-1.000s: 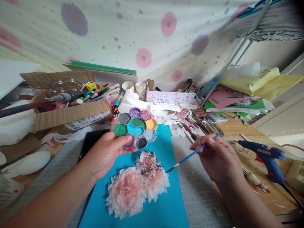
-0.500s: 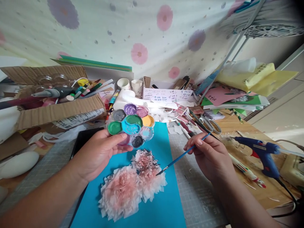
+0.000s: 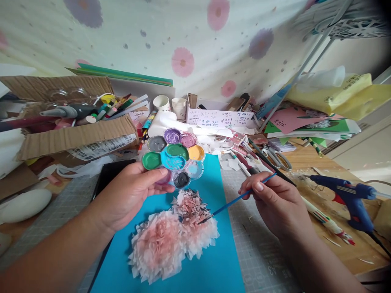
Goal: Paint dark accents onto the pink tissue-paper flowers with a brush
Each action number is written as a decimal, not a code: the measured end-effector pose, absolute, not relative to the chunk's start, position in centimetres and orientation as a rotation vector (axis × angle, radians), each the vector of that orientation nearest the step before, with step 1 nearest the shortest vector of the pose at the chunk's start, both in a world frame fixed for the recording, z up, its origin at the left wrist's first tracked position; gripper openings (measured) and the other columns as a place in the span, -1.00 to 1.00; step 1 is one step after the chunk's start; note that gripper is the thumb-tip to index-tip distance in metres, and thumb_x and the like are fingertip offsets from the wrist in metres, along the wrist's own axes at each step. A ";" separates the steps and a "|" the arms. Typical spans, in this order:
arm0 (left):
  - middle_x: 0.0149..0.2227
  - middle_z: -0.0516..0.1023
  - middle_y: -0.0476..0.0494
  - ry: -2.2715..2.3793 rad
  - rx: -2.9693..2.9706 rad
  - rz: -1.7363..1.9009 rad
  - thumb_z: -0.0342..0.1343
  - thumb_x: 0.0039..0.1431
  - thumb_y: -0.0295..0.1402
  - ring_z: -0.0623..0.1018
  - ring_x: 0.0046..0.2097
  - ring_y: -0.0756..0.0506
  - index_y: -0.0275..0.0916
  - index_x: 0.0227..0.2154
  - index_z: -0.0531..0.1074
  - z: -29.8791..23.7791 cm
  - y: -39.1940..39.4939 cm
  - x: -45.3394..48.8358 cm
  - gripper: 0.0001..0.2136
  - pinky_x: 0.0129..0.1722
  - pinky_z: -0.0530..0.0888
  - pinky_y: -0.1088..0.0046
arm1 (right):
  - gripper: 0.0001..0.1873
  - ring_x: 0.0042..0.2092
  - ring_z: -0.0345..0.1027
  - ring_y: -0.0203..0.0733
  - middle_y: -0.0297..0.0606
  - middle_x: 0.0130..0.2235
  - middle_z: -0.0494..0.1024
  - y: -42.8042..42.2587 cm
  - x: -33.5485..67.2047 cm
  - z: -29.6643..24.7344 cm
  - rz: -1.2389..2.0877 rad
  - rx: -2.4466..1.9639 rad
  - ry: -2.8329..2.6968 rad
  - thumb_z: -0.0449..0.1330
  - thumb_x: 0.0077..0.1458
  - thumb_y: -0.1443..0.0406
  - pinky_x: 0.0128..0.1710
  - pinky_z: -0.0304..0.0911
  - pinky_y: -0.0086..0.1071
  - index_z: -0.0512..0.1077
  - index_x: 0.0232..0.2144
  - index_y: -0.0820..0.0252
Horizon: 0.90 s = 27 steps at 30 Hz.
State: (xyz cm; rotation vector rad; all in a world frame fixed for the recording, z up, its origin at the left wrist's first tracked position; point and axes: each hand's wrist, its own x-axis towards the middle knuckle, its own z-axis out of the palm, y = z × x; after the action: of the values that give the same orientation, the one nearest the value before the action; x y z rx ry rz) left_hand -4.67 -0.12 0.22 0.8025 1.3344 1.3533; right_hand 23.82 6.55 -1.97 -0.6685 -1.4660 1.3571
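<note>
My left hand (image 3: 139, 189) grips the lower left edge of a flower-shaped paint palette (image 3: 174, 162), thumb on top. Its wells hold green, blue, purple, pink, yellow, grey and black paint. Between the fingertips of my right hand (image 3: 271, 195) is a thin blue paintbrush (image 3: 232, 202), slanting down to the left. The brush's dark tip meets the right-hand tissue-paper flower (image 3: 200, 236), pink in the middle and white at the rim. The upper tissue flower (image 3: 189, 205) carries black marks on its edges. A larger pink and white flower (image 3: 157, 246) lies at left. All rest on blue paper (image 3: 122, 260).
A grey cutting mat (image 3: 259, 252) lies under the paper. At left stands a cardboard box (image 3: 76, 140) of tools and pens. Paper cups (image 3: 161, 103) are behind. Scissors (image 3: 277, 158) and a blue glue gun (image 3: 345, 191) lie to the right.
The brush tip has shifted slightly within the right-hand flower, staying low against it. Both hands keep their holds. The whole view has shifted a little.
</note>
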 end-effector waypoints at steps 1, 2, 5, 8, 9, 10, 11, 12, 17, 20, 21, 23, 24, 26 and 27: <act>-0.28 0.71 -0.09 1.334 0.800 1.352 0.37 -0.01 -0.24 0.62 -0.25 -0.19 -0.10 -0.27 0.65 0.2 -0.1 -4.6 -0.79 -0.30 0.62 0.27 | -0.87 -0.34 0.45 -0.32 -0.36 -0.40 0.58 6.5 23.8 -2.0 1.364 -0.671 -1.481 0.32 0.18 0.22 -0.30 0.38 -0.49 0.62 -0.40 0.07; -0.28 0.71 -0.10 1.332 0.799 1.350 0.37 -0.02 -0.24 0.62 -0.24 -0.19 -0.10 -0.27 0.66 0.3 -0.2 -4.6 -0.79 -0.30 0.63 0.27 | -0.88 -0.33 0.45 -0.31 -0.36 -0.40 0.59 6.5 23.8 -2.0 1.370 -0.672 -1.496 0.32 0.19 0.22 -0.29 0.38 -0.49 0.62 -0.39 0.07; -0.25 0.71 -0.10 1.317 0.801 1.354 0.38 -0.03 -0.23 0.62 -0.22 -0.20 -0.10 -0.27 0.66 0.3 -0.2 -4.6 -0.78 -0.30 0.63 0.27 | -0.87 -0.33 0.45 -0.31 -0.36 -0.41 0.58 6.4 23.8 -2.0 1.352 -0.645 -1.502 0.31 0.20 0.22 -0.29 0.38 -0.49 0.62 -0.39 0.07; -0.23 0.71 -0.10 1.296 0.806 1.358 0.38 -0.04 -0.23 0.62 -0.22 -0.20 -0.09 -0.27 0.66 0.3 -0.2 -4.6 -0.78 -0.30 0.64 0.24 | -0.87 -0.34 0.45 -0.31 -0.37 -0.41 0.57 6.4 23.9 -2.1 1.335 -0.629 -1.502 0.31 0.20 0.23 -0.31 0.38 -0.49 0.62 -0.39 0.08; -0.23 0.71 -0.10 1.293 0.807 1.357 0.38 -0.03 -0.24 0.62 -0.22 -0.20 -0.10 -0.27 0.66 0.3 -0.1 -4.5 -0.77 -0.29 0.64 0.24 | -0.87 -0.33 0.45 -0.31 -0.36 -0.40 0.58 6.4 24.0 -2.1 1.340 -0.633 -1.517 0.30 0.20 0.23 -0.30 0.39 -0.49 0.61 -0.38 0.08; -0.24 0.71 -0.10 1.291 0.807 1.355 0.38 -0.03 -0.24 0.62 -0.22 -0.20 -0.10 -0.26 0.66 0.2 0.0 -4.5 -0.77 -0.29 0.64 0.23 | -0.88 -0.33 0.46 -0.30 -0.36 -0.39 0.58 6.4 24.0 -2.1 1.345 -0.640 -1.536 0.30 0.21 0.24 -0.29 0.39 -0.48 0.61 -0.37 0.08; -0.25 0.71 -0.10 1.290 0.807 1.356 0.38 -0.03 -0.24 0.61 -0.23 -0.20 -0.10 -0.26 0.66 0.2 0.0 -4.6 -0.77 -0.30 0.64 0.24 | -0.88 -0.32 0.46 -0.29 -0.35 -0.38 0.59 6.4 24.1 -2.2 1.347 -0.644 -1.551 0.29 0.21 0.24 -0.29 0.39 -0.47 0.61 -0.36 0.08; -0.26 0.71 -0.11 1.291 0.807 1.355 0.37 -0.03 -0.24 0.61 -0.23 -0.19 -0.10 -0.26 0.66 0.2 0.0 -4.6 -0.77 -0.30 0.64 0.24 | -0.89 -0.31 0.46 -0.29 -0.35 -0.38 0.59 6.4 24.1 -2.2 1.345 -0.647 -1.556 0.29 0.22 0.25 -0.29 0.39 -0.46 0.61 -0.35 0.07; -0.25 0.71 -0.12 1.285 0.809 1.350 0.37 -0.02 -0.25 0.61 -0.24 -0.19 -0.11 -0.27 0.66 0.2 -0.1 -4.6 -0.79 -0.31 0.63 0.25 | -0.88 -0.33 0.46 -0.28 -0.33 -0.40 0.58 6.4 23.9 -2.0 1.307 -0.635 -1.508 0.31 0.19 0.24 -0.31 0.40 -0.46 0.62 -0.39 0.10; -0.22 0.72 -0.12 1.279 0.813 1.341 0.36 0.01 -0.26 0.61 -0.22 -0.19 -0.12 -0.25 0.66 0.4 -0.2 -4.5 -0.79 -0.29 0.63 0.26 | -0.87 -0.34 0.46 -0.27 -0.32 -0.40 0.57 6.2 23.8 -1.9 1.295 -0.648 -1.512 0.31 0.19 0.24 -0.30 0.40 -0.44 0.62 -0.39 0.10; -0.21 0.72 -0.12 1.279 0.814 1.341 0.36 0.01 -0.26 0.61 -0.21 -0.19 -0.12 -0.24 0.65 0.4 -0.2 -4.5 -0.79 -0.28 0.63 0.26 | -0.88 -0.33 0.46 -0.27 -0.32 -0.39 0.58 6.2 23.8 -1.9 1.294 -0.658 -1.524 0.31 0.20 0.24 -0.30 0.40 -0.43 0.62 -0.38 0.09; -0.20 0.71 -0.13 1.279 0.814 1.345 0.36 0.01 -0.26 0.61 -0.20 -0.19 -0.12 -0.24 0.65 0.4 -0.2 -4.5 -0.78 -0.27 0.63 0.25 | -0.88 -0.32 0.46 -0.26 -0.32 -0.39 0.58 6.1 23.8 -1.9 1.286 -0.671 -1.547 0.31 0.19 0.24 -0.29 0.41 -0.42 0.62 -0.37 0.09; -0.21 0.71 -0.13 1.279 0.813 1.348 0.36 0.01 -0.27 0.61 -0.20 -0.20 -0.12 -0.24 0.65 0.4 -0.2 -4.4 -0.78 -0.27 0.63 0.25 | -0.88 -0.33 0.46 -0.26 -0.32 -0.39 0.58 6.1 23.8 -1.8 1.273 -0.675 -1.540 0.31 0.19 0.23 -0.30 0.41 -0.42 0.62 -0.38 0.09; -0.22 0.70 -0.13 1.277 0.816 1.353 0.36 0.01 -0.27 0.60 -0.20 -0.20 -0.12 -0.24 0.65 0.4 -0.2 -4.4 -0.79 -0.28 0.62 0.25 | -0.88 -0.34 0.46 -0.25 -0.31 -0.40 0.57 6.1 23.7 -1.7 1.241 -0.671 -1.479 0.34 0.16 0.22 -0.32 0.40 -0.43 0.62 -0.40 0.11; -0.23 0.70 -0.13 1.276 0.819 1.352 0.36 0.02 -0.28 0.60 -0.20 -0.20 -0.13 -0.24 0.65 0.3 -0.2 -4.4 -0.79 -0.28 0.62 0.24 | -0.87 -0.34 0.46 -0.25 -0.30 -0.42 0.57 6.1 23.6 -1.6 1.227 -0.664 -1.438 0.35 0.14 0.21 -0.34 0.40 -0.43 0.62 -0.41 0.12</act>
State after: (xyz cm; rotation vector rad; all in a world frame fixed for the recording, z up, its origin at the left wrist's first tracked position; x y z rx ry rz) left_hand -4.41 -0.19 0.34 0.8187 1.2759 1.3519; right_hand 23.63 6.07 -1.58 -0.6643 -1.4382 1.2268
